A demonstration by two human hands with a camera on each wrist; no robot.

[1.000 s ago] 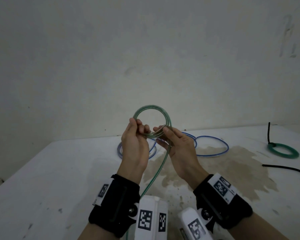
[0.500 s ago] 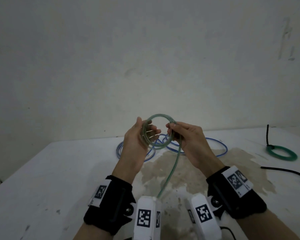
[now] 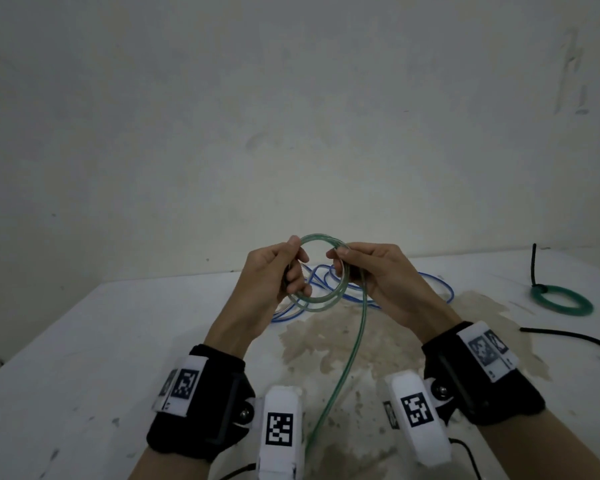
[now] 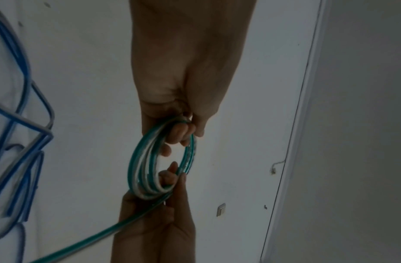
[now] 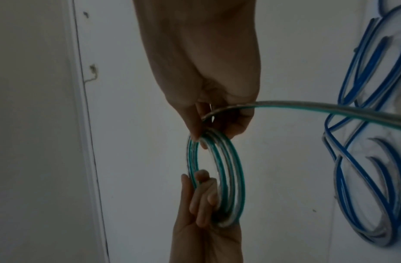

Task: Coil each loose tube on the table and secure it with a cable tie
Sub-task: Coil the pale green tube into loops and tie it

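Note:
A clear green-striped tube is wound into a small coil [image 3: 321, 301] that I hold in the air above the table. My left hand [image 3: 297, 268] grips the coil's left side, fingers curled through the loops [image 4: 136, 160]. My right hand [image 3: 340, 265] pinches the right side, where the loose tail [image 3: 345, 368] leaves and hangs down toward me. In the right wrist view the tail [image 5: 330, 108] runs off to the right from my fingers [image 5: 237, 124], and the coil [image 5: 230, 170] hangs below them.
A loose blue tube [image 3: 433, 284] lies tangled on the white table [image 3: 84, 341] behind my hands. At the far right lies a green coil [image 3: 565, 303] bound with a black tie, and a loose black cable tie [image 3: 568, 339] nearer me. A brown stain [image 3: 378, 327] marks the table's middle.
My hands have shifted from under the coil to its two sides. The coil has dropped lower and the tail now hangs from the right hand's side.

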